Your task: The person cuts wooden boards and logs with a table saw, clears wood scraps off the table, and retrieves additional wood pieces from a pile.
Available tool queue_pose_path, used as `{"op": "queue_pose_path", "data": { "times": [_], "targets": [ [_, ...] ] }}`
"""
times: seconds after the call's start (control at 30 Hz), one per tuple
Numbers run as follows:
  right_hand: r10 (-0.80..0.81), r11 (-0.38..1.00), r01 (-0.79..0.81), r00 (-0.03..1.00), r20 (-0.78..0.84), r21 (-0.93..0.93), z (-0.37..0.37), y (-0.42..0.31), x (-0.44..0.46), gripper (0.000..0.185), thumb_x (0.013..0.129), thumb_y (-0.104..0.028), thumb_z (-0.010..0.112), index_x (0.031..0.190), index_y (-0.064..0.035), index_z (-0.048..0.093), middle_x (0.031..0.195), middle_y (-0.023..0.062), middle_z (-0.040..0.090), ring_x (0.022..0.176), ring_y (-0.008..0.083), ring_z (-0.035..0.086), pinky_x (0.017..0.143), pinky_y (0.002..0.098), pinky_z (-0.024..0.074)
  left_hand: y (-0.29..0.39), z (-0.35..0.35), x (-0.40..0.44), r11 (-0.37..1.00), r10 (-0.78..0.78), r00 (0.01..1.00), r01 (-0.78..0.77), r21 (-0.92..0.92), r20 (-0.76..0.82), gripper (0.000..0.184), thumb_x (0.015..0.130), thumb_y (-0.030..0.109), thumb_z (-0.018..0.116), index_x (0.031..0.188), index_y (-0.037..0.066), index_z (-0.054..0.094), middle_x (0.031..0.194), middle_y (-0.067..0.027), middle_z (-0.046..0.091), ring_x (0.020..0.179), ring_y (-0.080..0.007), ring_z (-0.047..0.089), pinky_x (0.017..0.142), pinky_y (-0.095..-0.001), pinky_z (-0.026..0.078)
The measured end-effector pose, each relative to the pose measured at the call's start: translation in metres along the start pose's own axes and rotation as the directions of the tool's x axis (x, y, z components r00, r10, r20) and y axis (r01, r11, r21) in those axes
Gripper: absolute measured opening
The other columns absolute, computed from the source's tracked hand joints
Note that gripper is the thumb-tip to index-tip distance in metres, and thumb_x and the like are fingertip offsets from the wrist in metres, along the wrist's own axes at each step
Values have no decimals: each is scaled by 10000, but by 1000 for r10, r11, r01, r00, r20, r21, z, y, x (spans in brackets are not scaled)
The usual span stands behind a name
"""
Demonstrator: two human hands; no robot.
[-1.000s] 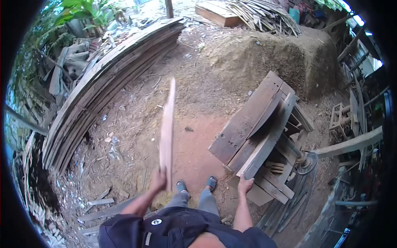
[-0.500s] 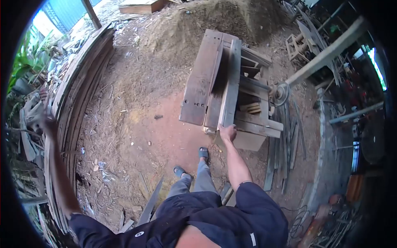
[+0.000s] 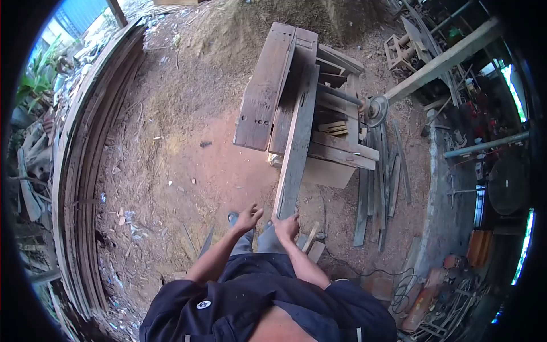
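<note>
A long grey-brown board (image 3: pixel 298 142) lies lengthwise on the wooden bench machine (image 3: pixel 265 91), its near end sticking out toward my body. My right hand (image 3: pixel 286 227) grips that near end, fingers wrapped round its edge. Just left of the board's end, my left hand (image 3: pixel 248 218) is in the air with fingers apart and nothing in it. A round pulley wheel (image 3: pixel 375 111) is on the machine's right side. Several small wood pieces (image 3: pixel 333 127) rest inside its frame.
Stacked long planks (image 3: pixel 85 154) curve along the left. Loose strips (image 3: pixel 376 188) lie right of the machine. A pole (image 3: pixel 444 60) slants across the upper right. Cables (image 3: pixel 401 290) and metal tools (image 3: pixel 456 302) lie at the lower right.
The board has come toward me, out past the machine's near edge, with my right hand on it. My left hand first held a thin plank, then reached far left, and is now back empty near the board.
</note>
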State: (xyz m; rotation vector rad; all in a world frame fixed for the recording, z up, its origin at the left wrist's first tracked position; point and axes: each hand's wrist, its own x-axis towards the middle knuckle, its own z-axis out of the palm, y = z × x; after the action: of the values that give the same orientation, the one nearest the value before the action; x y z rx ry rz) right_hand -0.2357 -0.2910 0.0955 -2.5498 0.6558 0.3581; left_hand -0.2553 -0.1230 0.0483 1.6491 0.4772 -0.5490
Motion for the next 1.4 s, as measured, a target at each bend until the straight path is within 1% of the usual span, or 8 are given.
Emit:
{"op": "queue_pose_path", "data": {
  "times": [0.23,0.47,0.63,0.83,0.87,0.97,1.1,1.4],
  "targets": [
    [24,1000,-25,991,130,5,-22,69,-43,823,633,-474,825,1092,119,484,882,307,662,821,449,670,753,489,539,21,48,34,999,-37,993,38,-7,112,772,971,514,512,1490,4,258,1414,-248,462,1285,-337,490,1033,-431,425],
    [-245,877,-67,789,564,475,-56,165,-42,724,686,-409,768,1217,27,540,1054,137,630,958,246,610,858,356,481,14,99,41,665,140,867,275,-694,478,668,957,446,577,1442,35,371,1350,-87,534,1212,-189,529,1052,-366,411],
    [-226,758,-402,576,786,513,-67,215,-18,691,709,-426,740,1229,-3,574,1058,90,635,977,196,579,879,342,465,37,141,20,771,39,880,275,-574,474,601,894,294,708,1355,3,452,1261,-87,584,1129,-187,573,1009,-353,449],
    [-135,634,-563,594,793,529,-60,233,-7,764,811,-524,683,1331,8,507,1237,95,585,1093,198,548,948,353,426,63,173,18,936,-111,952,197,-292,287,723,804,370,801,1297,-45,473,1176,-139,623,1053,-199,623,918,-340,509],
    [-140,596,-556,638,757,579,-61,232,-7,584,823,-556,662,1146,-81,558,963,1,521,832,122,473,733,289,358,71,176,13,939,-101,962,176,-294,252,780,773,404,822,1287,-64,468,1155,-166,628,1032,-222,636,898,-356,519],
    [-184,516,-595,625,758,616,-61,241,-2,543,844,-592,628,1119,-124,601,864,-53,554,747,74,521,625,257,417,95,180,0,948,-111,971,167,-272,210,801,767,415,824,1284,-77,460,1150,-192,627,1023,-240,641,899,-361,517],
    [-150,624,-589,555,818,514,-27,279,13,815,837,-596,630,1395,-33,440,1282,96,548,1155,187,539,963,355,460,35,189,29,971,-109,973,148,-190,201,763,806,433,783,1286,-79,483,1179,-183,623,1064,-232,620,923,-367,501],
    [64,948,-226,825,562,225,-84,193,-23,1017,696,-745,644,1187,140,547,1114,337,619,1066,424,622,887,440,497,43,190,-6,900,-216,973,229,-370,77,718,927,563,562,1351,-15,521,1322,-134,569,1179,-208,544,1010,-336,411]
  ]
}}
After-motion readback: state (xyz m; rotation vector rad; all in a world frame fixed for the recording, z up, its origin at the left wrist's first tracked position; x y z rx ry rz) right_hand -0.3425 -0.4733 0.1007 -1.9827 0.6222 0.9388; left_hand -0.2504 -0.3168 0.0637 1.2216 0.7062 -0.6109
